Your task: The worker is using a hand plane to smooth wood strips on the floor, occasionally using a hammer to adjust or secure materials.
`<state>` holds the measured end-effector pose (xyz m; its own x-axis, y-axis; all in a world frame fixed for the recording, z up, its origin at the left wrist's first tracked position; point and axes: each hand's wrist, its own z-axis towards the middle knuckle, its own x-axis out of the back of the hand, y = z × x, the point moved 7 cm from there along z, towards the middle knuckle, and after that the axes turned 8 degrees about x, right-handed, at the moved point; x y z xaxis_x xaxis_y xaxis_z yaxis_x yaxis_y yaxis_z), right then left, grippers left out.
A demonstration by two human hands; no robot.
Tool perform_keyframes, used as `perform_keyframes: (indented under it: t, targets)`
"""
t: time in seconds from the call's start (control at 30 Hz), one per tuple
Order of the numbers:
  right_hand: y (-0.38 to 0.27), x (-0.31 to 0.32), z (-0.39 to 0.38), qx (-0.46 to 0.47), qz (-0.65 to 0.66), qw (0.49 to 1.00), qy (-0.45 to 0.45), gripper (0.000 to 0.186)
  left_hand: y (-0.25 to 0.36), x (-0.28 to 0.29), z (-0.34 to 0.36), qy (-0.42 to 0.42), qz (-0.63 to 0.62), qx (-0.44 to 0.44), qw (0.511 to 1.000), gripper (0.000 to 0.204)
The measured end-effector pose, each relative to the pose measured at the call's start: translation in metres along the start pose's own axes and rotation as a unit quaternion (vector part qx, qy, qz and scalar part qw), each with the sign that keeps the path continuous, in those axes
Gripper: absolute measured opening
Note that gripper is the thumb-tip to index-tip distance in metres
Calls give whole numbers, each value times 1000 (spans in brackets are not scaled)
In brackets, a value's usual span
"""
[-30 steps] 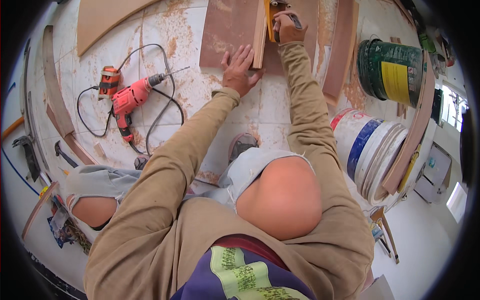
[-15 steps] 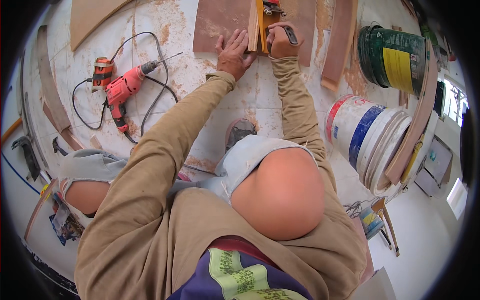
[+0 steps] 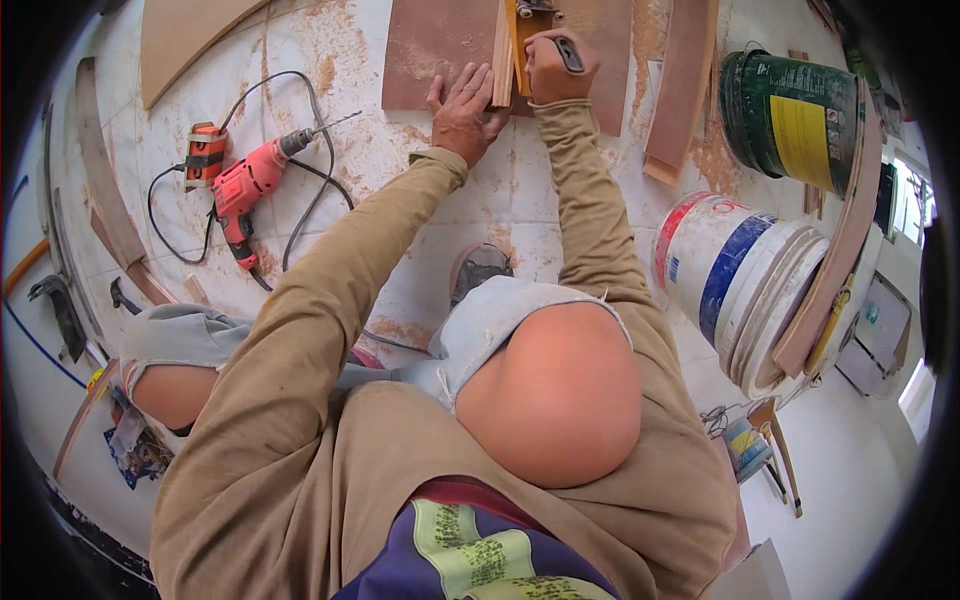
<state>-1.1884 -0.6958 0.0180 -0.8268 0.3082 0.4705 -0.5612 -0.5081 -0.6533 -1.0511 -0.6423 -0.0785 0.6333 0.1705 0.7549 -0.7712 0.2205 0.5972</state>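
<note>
My left hand [image 3: 462, 118] lies at the near edge of a reddish-brown board [image 3: 430, 50], fingers extended and touching the end of a narrow wooden strip [image 3: 500, 65] on it. Just right of the strip, my right hand [image 3: 560, 68] is closed around the black handle of a yellow-orange tool [image 3: 525, 25] with metal fittings, probably a planer; its underside is hidden. A pink corded drill [image 3: 250, 185] with a long bit lies on the floor left of my arms, beside an orange-and-black block [image 3: 205, 155] with cords.
A dusty tiled floor [image 3: 350, 130] surrounds me. Curved plywood [image 3: 180, 40], long planks [image 3: 675, 70] and a hammer [image 3: 125, 300] lie around. On the right are a green bucket [image 3: 780, 120] and white buckets [image 3: 730, 280] with planks leaning alongside.
My right hand with the yellow tool moved back toward me along the strip, then slightly forward again. My left hand stays on the board. The whole view shifted a little.
</note>
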Motion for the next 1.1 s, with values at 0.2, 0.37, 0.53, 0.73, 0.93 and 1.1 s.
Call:
perform_keyframes:
  t: [0.2,0.37,0.53,0.73,0.93,1.1]
  targets:
    - [-49,22,-125,-278,189,942,5,5,-11,2,-8,-37,-14,16,999,68]
    - [-70,29,-128,-262,156,952,9,6,-11,12,-11,-63,-20,20,998,73]
    - [110,-32,96,-179,243,947,115,17,12,3,0,-20,-38,5,999,71]
    - [111,-18,81,-107,133,982,79,17,16,-5,6,-13,-49,18,999,66]
    - [-86,38,-134,-260,149,954,-12,7,-6,9,-5,-57,2,9,998,74]
    - [3,-11,-44,-256,236,935,66,13,-14,19,-5,-43,-16,35,998,74]
